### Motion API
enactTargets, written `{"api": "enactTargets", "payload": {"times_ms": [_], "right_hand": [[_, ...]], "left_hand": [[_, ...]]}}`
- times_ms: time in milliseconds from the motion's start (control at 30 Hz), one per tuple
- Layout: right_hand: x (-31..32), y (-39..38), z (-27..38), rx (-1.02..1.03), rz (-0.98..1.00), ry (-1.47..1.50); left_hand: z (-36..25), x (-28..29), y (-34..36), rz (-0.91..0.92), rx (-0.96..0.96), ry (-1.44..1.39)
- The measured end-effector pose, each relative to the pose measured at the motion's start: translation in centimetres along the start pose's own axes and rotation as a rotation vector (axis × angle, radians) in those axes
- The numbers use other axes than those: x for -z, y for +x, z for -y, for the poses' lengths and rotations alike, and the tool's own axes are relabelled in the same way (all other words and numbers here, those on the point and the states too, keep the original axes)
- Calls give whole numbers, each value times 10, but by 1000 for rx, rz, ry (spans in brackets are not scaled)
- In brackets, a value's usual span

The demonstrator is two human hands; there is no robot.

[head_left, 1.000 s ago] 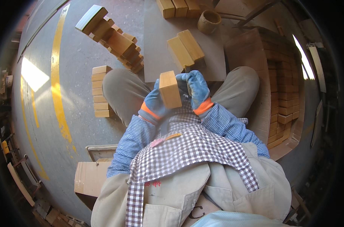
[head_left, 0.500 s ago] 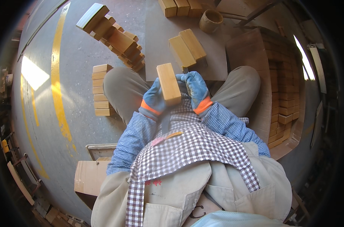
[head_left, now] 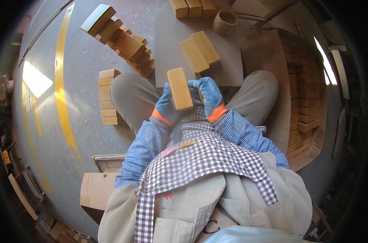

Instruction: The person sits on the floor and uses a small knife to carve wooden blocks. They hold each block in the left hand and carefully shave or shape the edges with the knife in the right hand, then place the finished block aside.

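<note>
Left grip [head_left: 163,106] clasps wooden block [head_left: 179,89] between the knees

Red characters [head_left: 166,195], small and partly covered by the strap of a brown-and-white checked apron [head_left: 196,160], mark the worker's beige clothing [head_left: 184,214], with a larger dark marking [head_left: 211,227] lower down. The block is almost where it was half a second earlier; a full second ago it stood more end-on, and now its long face is turned up to view. Honey-coloured and straight-edged, it tilts slightly, its far end leaning left, its broad face smooth and lightly grained.

In a blue glove with an orange cuff, the left hand is closed about the block's left side. The right grip [head_left: 208,95], gloved alike, sits just beside it with fingers bent; whether it grasps anything cannot be told. Ahead, two matching blocks [head_left: 195,56] lie side by side on a low grey surface [head_left: 166,50], near a round, stained pot [head_left: 225,22]. More stacked blocks [head_left: 307,111] fill part of an open cardboard carton [head_left: 263,60] at right.
</note>
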State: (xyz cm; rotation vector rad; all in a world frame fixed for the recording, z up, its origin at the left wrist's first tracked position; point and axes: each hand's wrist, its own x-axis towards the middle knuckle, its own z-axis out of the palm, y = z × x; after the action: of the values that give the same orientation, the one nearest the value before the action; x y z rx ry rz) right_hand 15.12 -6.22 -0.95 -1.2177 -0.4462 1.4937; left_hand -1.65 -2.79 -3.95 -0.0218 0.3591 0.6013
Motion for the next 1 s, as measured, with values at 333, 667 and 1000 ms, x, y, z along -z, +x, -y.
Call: {"api": "enactTargets", "payload": {"times_ms": [333,667,1000], "right_hand": [[2,4,-4,3,-22,-80],[10,-3,4,-40,45,46],[20,-6,1,1,74,19]], "left_hand": [[3,-19,1,-86,-107,417],[6,-8,2,-164,-333,863],[9,4,4,-177,-492,1155]]}}
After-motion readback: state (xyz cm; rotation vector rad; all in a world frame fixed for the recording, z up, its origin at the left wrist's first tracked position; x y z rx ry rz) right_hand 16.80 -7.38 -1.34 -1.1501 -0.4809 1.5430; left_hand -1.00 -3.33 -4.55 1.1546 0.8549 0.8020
